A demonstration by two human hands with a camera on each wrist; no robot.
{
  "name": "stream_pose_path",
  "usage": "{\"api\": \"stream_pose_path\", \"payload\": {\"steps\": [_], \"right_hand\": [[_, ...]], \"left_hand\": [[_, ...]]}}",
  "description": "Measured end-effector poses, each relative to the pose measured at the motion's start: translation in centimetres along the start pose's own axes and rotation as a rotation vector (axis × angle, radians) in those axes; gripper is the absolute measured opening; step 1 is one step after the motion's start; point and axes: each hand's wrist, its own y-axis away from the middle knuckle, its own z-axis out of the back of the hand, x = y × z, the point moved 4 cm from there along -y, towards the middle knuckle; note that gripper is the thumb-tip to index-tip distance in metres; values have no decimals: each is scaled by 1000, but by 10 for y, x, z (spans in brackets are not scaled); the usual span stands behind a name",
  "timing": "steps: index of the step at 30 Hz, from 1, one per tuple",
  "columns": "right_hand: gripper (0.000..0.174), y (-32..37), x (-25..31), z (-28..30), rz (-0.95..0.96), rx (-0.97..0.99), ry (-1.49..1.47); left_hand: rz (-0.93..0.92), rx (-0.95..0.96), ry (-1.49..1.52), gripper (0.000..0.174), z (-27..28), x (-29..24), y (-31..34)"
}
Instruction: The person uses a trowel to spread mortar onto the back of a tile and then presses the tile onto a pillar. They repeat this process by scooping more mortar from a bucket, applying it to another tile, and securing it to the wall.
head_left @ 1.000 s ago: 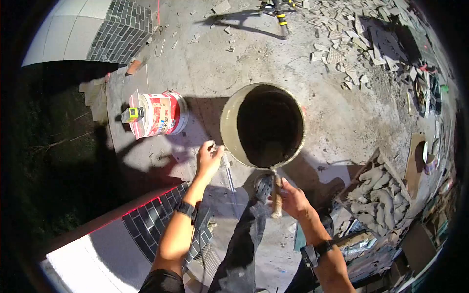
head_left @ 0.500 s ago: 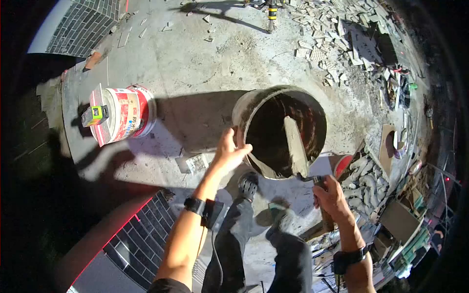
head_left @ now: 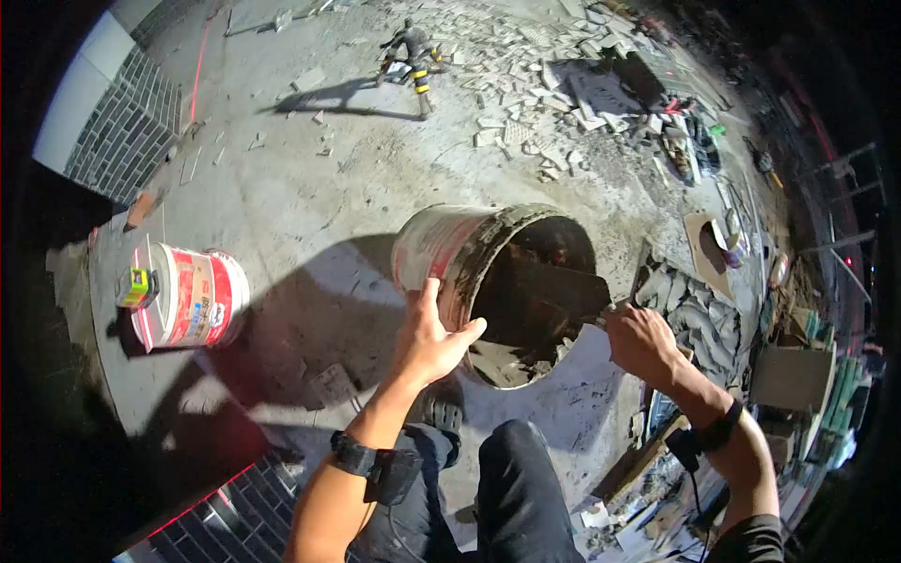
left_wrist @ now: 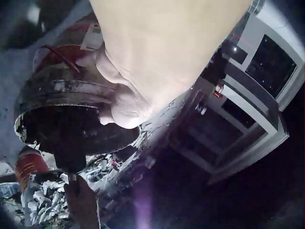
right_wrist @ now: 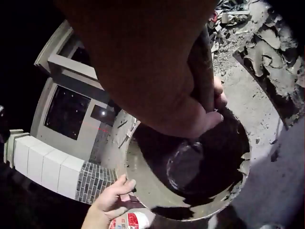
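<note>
A mortar-smeared bucket [head_left: 441, 253] stands tilted, its mouth turned toward the right and the person. Against its near side the left hand [head_left: 430, 340] rests with extended fingers, the thumb pointing toward the rim. The right hand [head_left: 648, 345] grips a trowel by its handle, at the right of the mouth. Its wide dark blade [head_left: 558, 286] reaches into the bucket. Grey mortar clings along the lower inside of the rim. In the right wrist view, the trowel handle [right_wrist: 204, 71] passes through the curled right hand.
Left stands a red-and-white bucket [head_left: 202, 296] with a board and a yellow-green device [head_left: 139, 286] on top. A heap of grey mortar [head_left: 690, 314] lies right. Broken tile pieces [head_left: 526, 122] and a tripod [head_left: 413, 66] are farther off. Boards and scraps [head_left: 788, 375] line the right side.
The bucket has gone from nearly upright to strongly tilted. The left hand has come onto its side. The right hand has moved right and up, bringing the trowel blade into the bucket's mouth.
</note>
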Motion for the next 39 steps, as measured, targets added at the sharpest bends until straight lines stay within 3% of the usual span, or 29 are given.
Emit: {"api": "stream_pose_path", "payload": {"steps": [1, 2, 3, 4, 8, 9, 11, 12, 14, 16, 17, 18, 20, 22, 23, 24, 25, 26, 28, 30, 31, 32, 34, 35, 36, 37, 38, 39], "right_hand": [[16, -9, -19, -52, 101, -22, 6], [14, -6, -13, -50, 121, -4, 89], [14, -3, -6, -46, 143, 13, 171], [13, -3, -5, -48, 86, 141, 29], [17, 5, 5, -80, 84, 237, -200], [8, 7, 8, -91, 166, 205, -168], [8, -11, -7, -165, 191, 253, -268], [12, 1, -4, -172, 455, 198, -66], [24, 36, 10, -160, 948, -136, 387], [29, 55, 10, -137, 101, 405, -797], [28, 64, 16, -130, -39, 463, -804], [28, 71, 21, -126, -45, 458, -818], [21, 86, 25, -123, -25, 586, -1023], [21, 106, 20, -134, 138, 485, -1221], [23, 129, 23, -126, 18, 533, -1377], [25, 148, 24, -136, 70, 495, -1508], [26, 173, 20, -131, 5, 385, -1530], [27, 195, 18, -143, -23, 345, -1660], [29, 242, 3, -172, -2, 186, -2039], [29, 288, -17, -175, -143, -218, -1869], [30, 312, -36, -173, -188, -465, -1450], [36, 327, -50, -179, -151, -855, -1084], [36, 344, -78, -222, -356, -1033, -1228], [33, 340, -95, -257, -514, -1028, -1156], [30, 339, -108, -284, -673, -1018, -1085], [27, 342, -117, -283, -821, -1146, -1041], [26, 340, -135, -311, -914, -1096, -999], [26, 332, -154, -339, -970, -1248, -757]], "left_hand": [[9, -19, 0, 102, -4, -3, 3], [22, -36, 1, 97, -9, -6, 8], [5, 12, 245, 84, -18, 3, 3], [-22, -52, 156, 70, -21, 0, 5], [20, -50, 237, 54, -30, -12, 11], [14, -58, 211, 53, -30, -15, 13], [67, -57, 170, 51, -31, -18, 17], [134, 38, 175, 65, -34, -19, 17], [117, 12, 77, 72, -41, -24, 19], [132, 18, 56, 76, -48, -28, 22], [149, 18, 42, 81, -52, -31, 25], [145, 26, 30, 81, -57, -31, 28], [27, -71, 62, 62, -65, -33, 30], [-95, -9, 134, 58, -69, -24, 22], [-193, 20, 165, 55, -68, -17, 14], [-97, 52, 121, 50, -63, -31, 21], [-125, 0, 177, 42, -62, -16, 11], [-14, 70, 185, 40, -61, -47, 32], [35, 83, 194, 32, -61, -40, 30], [73, 79, 187, 31, -59, -43, 33], [52, 75, 209, 32, -57, -41, 31], [30, 73, 230, 32, -56, -41, 29], [9, 91, 205, 33, -50, -36, 22], [-43, 135, 96, 37, -31, 9, -16], [93, 87, 252, 33, -54, -41, 34], [49, 87, 212, 32, -50, -29, 21], [4, 81, 174, 31, -42, -13, 9], [-16, 86, 159, 31, -44, -23, 16]]}}
